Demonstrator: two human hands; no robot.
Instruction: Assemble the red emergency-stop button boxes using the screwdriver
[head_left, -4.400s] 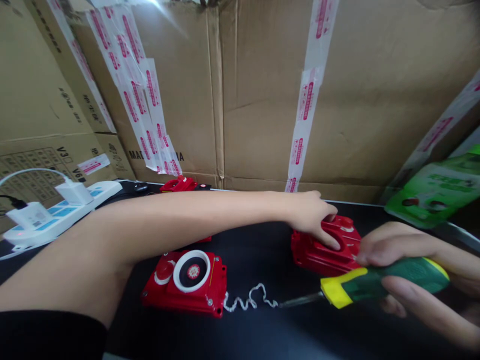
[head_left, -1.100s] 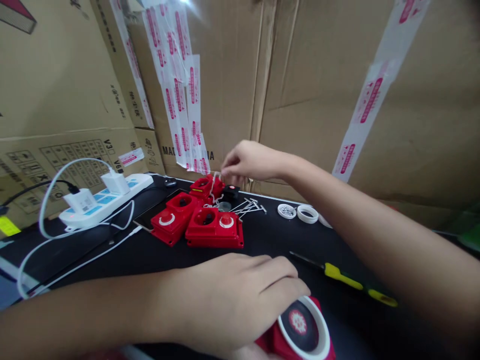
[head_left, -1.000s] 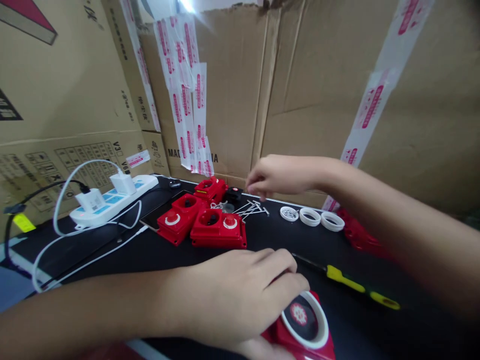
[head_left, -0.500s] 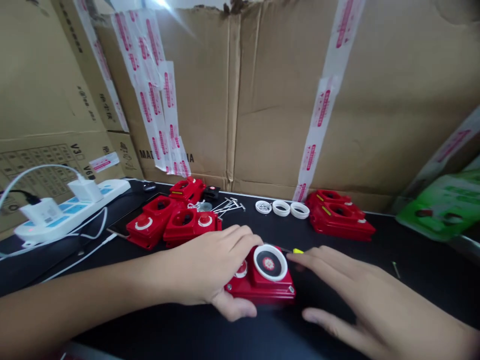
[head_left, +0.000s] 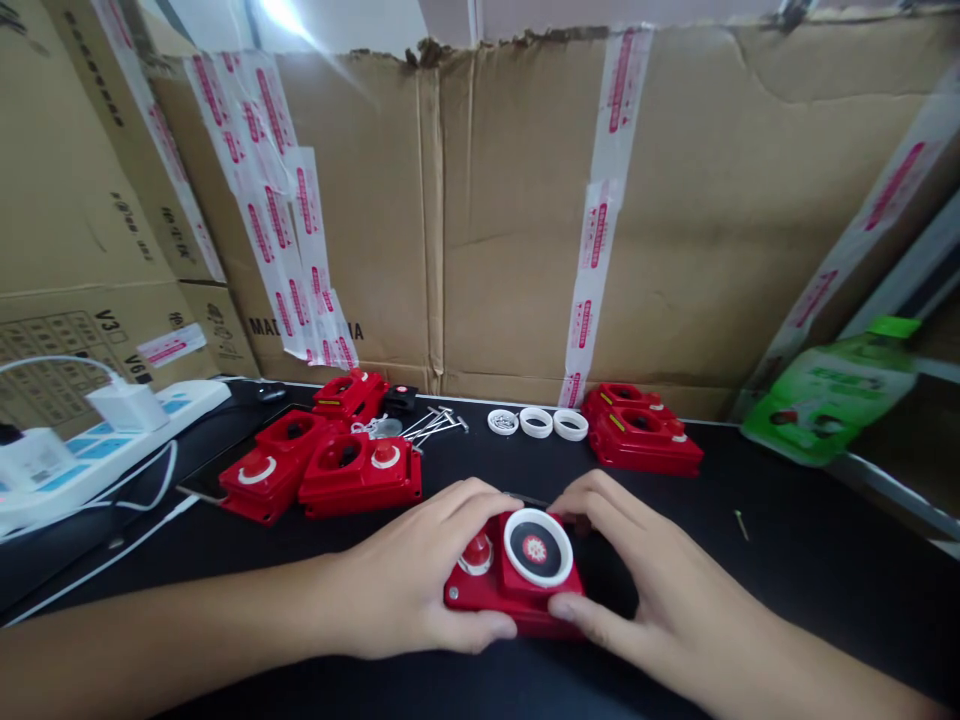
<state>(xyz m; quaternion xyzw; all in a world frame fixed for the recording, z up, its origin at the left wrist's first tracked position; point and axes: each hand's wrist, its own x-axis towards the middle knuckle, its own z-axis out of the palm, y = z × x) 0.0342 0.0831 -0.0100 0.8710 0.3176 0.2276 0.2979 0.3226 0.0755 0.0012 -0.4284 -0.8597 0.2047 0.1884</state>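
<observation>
A red housing (head_left: 517,598) rests low on the black table in front of me. On its raised round part sit a white ring (head_left: 540,580) and a black disc (head_left: 521,560) with a red-and-white emblem. My left hand (head_left: 420,570) wraps the housing's left end beside its red knob (head_left: 478,548), thumb along the front edge. At the right end my right hand (head_left: 652,580) grips it, thumb on the front corner and fingers curled behind the ring. A thin dark rod behind the housing is mostly hidden.
Several red housings (head_left: 360,475) stand at left, and more housings (head_left: 645,435) at back right. Between them lie white rings (head_left: 535,423) and metal T-shaped pieces (head_left: 435,424). A screw (head_left: 741,525), a green bottle (head_left: 832,390) and a power strip (head_left: 180,405) flank them.
My right hand has moved left from beside the housing and closed on its right end. A yellow piece near its fingertips is now out of sight. The camera view has shifted right and up.
</observation>
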